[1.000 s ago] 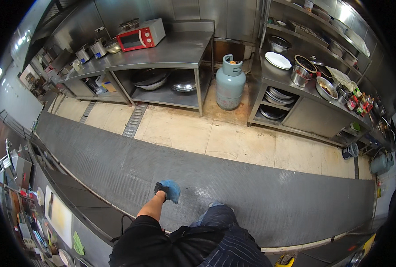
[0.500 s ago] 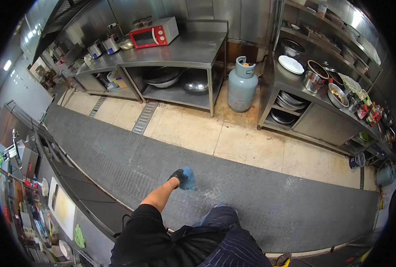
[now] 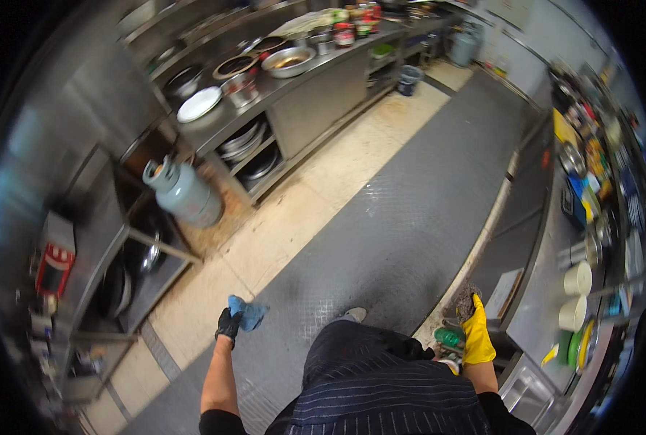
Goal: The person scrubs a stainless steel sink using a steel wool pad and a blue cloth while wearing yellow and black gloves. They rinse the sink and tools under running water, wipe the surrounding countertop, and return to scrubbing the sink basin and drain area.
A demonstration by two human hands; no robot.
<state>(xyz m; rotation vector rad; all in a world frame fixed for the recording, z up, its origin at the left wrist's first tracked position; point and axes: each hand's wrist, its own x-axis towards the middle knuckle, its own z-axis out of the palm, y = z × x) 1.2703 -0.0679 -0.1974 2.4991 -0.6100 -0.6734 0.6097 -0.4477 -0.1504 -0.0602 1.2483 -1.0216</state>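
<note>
In a black glove, my left hand (image 3: pixel 228 324) is closed on a blue cloth (image 3: pixel 247 313), held out over the floor left of my body. My right hand (image 3: pixel 477 332) wears a long yellow rubber glove. A grey-brown wiry scourer (image 3: pixel 468 295) shows at its fingertips, and the hand appears closed on it. Just left of the yellow glove is a green object (image 3: pixel 449 336), perhaps a bottle; whether the hand touches it I cannot tell. My striped dark apron (image 3: pixel 381 391) fills the bottom middle, with one shoe (image 3: pixel 355 314) showing past it.
A grey textured mat (image 3: pixel 402 217) runs along the aisle beside pale tiles. At left are a gas cylinder (image 3: pixel 188 196) and a steel table (image 3: pixel 94 279) with a red microwave (image 3: pixel 55 268). A counter (image 3: pixel 312 101) carries pots and bowls. Along the right stands another worktop (image 3: pixel 548 312) with containers.
My view has swung to the right, so the cylinder and microwave now sit further left. The yellow-gloved right hand has come up into view. My left hand still holds the blue cloth.
</note>
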